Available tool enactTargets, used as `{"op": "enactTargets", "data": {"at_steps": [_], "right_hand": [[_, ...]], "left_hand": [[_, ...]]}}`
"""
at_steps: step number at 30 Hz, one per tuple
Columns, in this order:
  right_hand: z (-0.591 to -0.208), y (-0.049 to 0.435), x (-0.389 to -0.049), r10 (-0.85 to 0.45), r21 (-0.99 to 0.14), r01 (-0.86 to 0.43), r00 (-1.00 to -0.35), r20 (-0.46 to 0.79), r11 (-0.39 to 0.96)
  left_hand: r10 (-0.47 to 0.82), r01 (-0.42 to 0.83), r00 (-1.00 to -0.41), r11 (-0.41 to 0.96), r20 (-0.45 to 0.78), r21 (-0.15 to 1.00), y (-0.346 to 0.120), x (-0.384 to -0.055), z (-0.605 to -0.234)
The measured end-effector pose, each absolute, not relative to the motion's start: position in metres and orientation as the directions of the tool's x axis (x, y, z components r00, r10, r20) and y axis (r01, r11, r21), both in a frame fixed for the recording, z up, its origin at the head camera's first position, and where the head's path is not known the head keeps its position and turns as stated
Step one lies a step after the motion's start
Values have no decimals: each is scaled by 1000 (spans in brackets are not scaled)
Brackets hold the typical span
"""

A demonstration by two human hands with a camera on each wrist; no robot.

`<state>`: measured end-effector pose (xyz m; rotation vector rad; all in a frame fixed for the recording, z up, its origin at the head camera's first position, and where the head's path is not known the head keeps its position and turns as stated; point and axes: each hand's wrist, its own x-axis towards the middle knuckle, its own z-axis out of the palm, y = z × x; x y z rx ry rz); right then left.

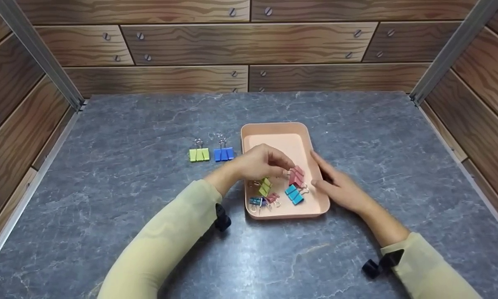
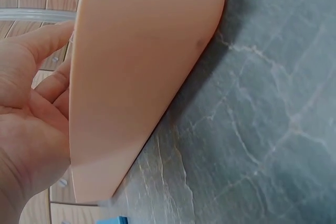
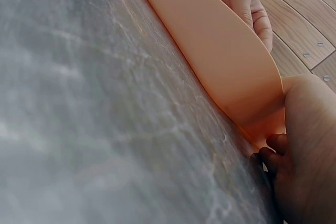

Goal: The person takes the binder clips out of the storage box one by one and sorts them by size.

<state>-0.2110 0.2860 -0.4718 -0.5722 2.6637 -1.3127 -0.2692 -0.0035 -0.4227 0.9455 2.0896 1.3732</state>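
Note:
My left hand reaches over the near-left rim of a peach tray and pinches a pink binder clip between thumb and fingers. Against the tray's right wall lies my right hand, its thumb at the rim and its fingers along the outer side; the right wrist view shows those fingers curled low by the wall. Inside the tray, near the pink clip, are a light-blue binder clip, a green binder clip, a small pink clip and a dark-blue clip. The tray wall hides my left fingertips in the left wrist view.
Left of the tray, a yellow-green binder clip and a blue binder clip lie side by side on the grey marbled table. Wood-patterned panels enclose the back and both sides.

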Motion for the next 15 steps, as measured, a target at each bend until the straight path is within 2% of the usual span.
{"op": "enactTargets", "data": {"at_steps": [7,15], "right_hand": [[-473,285,-211,-382,-785,-279,-922,58,553],[-473,286,-213,-385,-793,-274,-921,54,544]], "left_hand": [[759,303,-651,291,-26,908,0,-268,-424],[739,310,-673,298,-13,903,1,-267,-423]]}}
